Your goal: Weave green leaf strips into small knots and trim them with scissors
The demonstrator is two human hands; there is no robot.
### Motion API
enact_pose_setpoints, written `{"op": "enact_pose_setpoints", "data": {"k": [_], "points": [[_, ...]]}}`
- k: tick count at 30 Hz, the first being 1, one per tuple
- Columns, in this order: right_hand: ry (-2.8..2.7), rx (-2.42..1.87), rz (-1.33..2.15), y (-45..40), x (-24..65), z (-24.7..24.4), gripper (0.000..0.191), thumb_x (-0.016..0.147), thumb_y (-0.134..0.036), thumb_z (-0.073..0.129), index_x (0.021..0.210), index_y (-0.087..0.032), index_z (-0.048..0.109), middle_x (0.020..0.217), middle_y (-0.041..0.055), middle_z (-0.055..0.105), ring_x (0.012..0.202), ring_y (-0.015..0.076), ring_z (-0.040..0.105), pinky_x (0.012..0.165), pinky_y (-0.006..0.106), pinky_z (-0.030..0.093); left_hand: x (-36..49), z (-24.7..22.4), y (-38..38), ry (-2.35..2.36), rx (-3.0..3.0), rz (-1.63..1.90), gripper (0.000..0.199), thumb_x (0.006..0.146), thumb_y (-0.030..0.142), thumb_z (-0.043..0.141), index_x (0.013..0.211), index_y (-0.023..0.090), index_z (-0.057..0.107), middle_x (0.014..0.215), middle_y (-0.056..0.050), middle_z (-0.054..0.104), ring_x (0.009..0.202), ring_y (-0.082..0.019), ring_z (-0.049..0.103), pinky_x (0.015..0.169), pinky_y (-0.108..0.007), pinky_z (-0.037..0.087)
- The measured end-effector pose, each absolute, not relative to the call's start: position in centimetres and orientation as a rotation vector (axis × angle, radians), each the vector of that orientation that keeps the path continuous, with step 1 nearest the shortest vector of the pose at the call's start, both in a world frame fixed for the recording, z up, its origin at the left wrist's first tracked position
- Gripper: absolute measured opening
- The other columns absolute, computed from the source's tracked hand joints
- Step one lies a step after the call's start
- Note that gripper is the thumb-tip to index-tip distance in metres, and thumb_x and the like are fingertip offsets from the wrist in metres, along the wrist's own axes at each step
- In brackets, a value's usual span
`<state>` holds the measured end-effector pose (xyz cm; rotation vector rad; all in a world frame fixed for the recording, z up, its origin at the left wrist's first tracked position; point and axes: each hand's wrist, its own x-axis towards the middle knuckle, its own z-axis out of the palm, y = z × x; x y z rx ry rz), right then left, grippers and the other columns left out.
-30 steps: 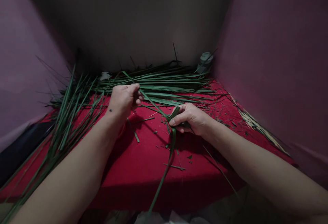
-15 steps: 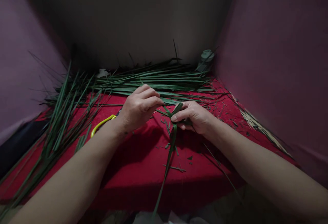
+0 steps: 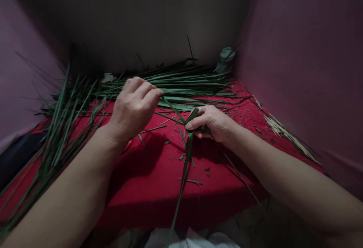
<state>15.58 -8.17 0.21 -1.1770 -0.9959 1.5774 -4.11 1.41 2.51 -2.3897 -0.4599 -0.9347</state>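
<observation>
While the red cloth [image 3: 141, 195] spreads under everything and fills most of the table, a big pile of long green leaves [image 3: 193, 89] lies across its far side. More loose leaves [image 3: 61, 127] fan down the left, close to your left forearm, so a wide swing of that arm could drag some of them toward you. Pale sticks [image 3: 289, 142] run along the right edge, well apart from your work.

Your left hand [image 3: 137, 106] is raised near the middle, its fingertips closed on the end of a narrow green strip [image 3: 173, 106]; its thumb is hidden from view. Your right hand [image 3: 212, 123], a little nearer and to the right, pinches a folded leaf [image 3: 193, 115] between thumb and fingers. The hands are apart, and the strip runs straight between them. If you pull too hard on the left, the strip could split or slip out; if your right thumb eases, the fold could spring open.

A pale jar [image 3: 226, 60] stands at the far right, out of the way. From the fold a leaf tail [image 3: 185, 164] hangs toward you past the near edge, where it might snag and twist your work. Small scraps [image 3: 190, 181] litter the cloth below and could get caught in the fold.
</observation>
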Motion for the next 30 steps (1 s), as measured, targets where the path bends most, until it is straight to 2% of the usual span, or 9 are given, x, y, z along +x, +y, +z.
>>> {"op": "enact_pose_setpoints", "data": {"k": [2,7,10,13,18,21,24,30], "points": [[-0.975,-1.177,1.551,-8.1,15.6,0.2,0.019,0.053,-0.008,0.071,0.059,-0.013,0.054,0.050,-0.0038,0.058,0.036,0.0049,0.050,0.035,0.014,0.038,-4.6,3.0,1.2,-0.477,-2.317,-1.000,0.014,0.087,0.021,0.050,0.089,0.018,0.063,0.083,-0.006,0.065,0.082,-0.020,0.055,0.075,-0.036,0.044],[-0.925,-1.131,1.477,-7.8,15.9,0.0,0.018,0.053,-0.009,0.071,0.059,-0.014,0.055,0.052,-0.0033,0.059,0.039,0.0066,0.053,0.038,0.016,0.042,-5.6,4.5,0.4,-0.635,-2.187,-1.214,0.014,0.081,0.021,0.060,0.093,0.020,0.068,0.085,-0.004,0.064,0.068,-0.012,0.055,0.055,-0.024,0.040],[-0.904,-1.109,1.451,-7.6,16.0,-0.3,0.017,0.052,-0.008,0.071,0.059,-0.014,0.056,0.054,-0.0034,0.059,0.042,0.0070,0.054,0.039,0.017,0.043,-5.5,4.7,0.1,-0.647,-2.276,-1.326,0.007,0.078,0.021,0.065,0.082,0.023,0.069,0.081,-0.001,0.063,0.069,-0.011,0.056,0.058,-0.023,0.041],[-0.895,-1.077,1.431,-7.5,15.8,-0.4,0.018,0.053,-0.009,0.071,0.062,-0.014,0.057,0.055,-0.0041,0.059,0.039,0.0053,0.050,0.036,0.016,0.039,-4.4,4.0,-0.9,-0.665,-2.604,-1.406,0.007,0.078,0.021,0.065,0.080,0.026,0.069,0.079,0.001,0.062,0.069,-0.011,0.057,0.060,-0.024,0.043],[-0.925,-1.015,1.328,-7.4,15.6,-0.4,0.015,0.053,-0.010,0.069,0.063,-0.013,0.059,0.051,-0.0045,0.057,0.036,0.0046,0.045,0.032,0.016,0.027,-2.0,2.5,-3.0,-0.840,-2.962,-1.599,0.007,0.076,0.018,0.064,0.079,0.020,0.070,0.069,0.000,0.060,0.062,-0.011,0.054,0.057,-0.025,0.043],[-0.937,-0.996,1.258,-7.3,15.6,-0.6,0.013,0.053,-0.010,0.068,0.063,-0.013,0.060,0.050,-0.0043,0.056,0.036,0.0045,0.043,0.033,0.018,0.026,-1.1,1.7,-3.8,-1.125,-3.081,-1.688,0.001,0.074,0.017,0.066,0.074,0.018,0.065,0.061,0.003,0.056,0.053,-0.009,0.049,0.051,-0.023,0.040],[-0.962,-0.996,1.220,-7.3,15.5,-1.0,0.013,0.055,-0.011,0.067,0.066,-0.013,0.062,0.052,-0.0044,0.056,0.038,0.0043,0.041,0.035,0.019,0.027,-0.7,1.2,-4.2,-1.298,-3.064,-1.780,0.007,0.072,0.017,0.066,0.071,0.017,0.060,0.056,0.005,0.051,0.047,-0.008,0.045,0.047,-0.022,0.037],[-0.935,-1.011,1.212,-7.6,14.9,-1.2,0.011,0.057,-0.012,0.066,0.067,-0.016,0.062,0.055,-0.0054,0.054,0.043,0.0049,0.041,0.040,0.020,0.031,-0.9,0.6,-4.2,-1.062,-2.950,-1.486,0.002,0.077,0.019,0.061,0.076,0.019,0.064,0.070,0.000,0.061,0.065,-0.012,0.054,0.061,-0.024,0.042]]}}
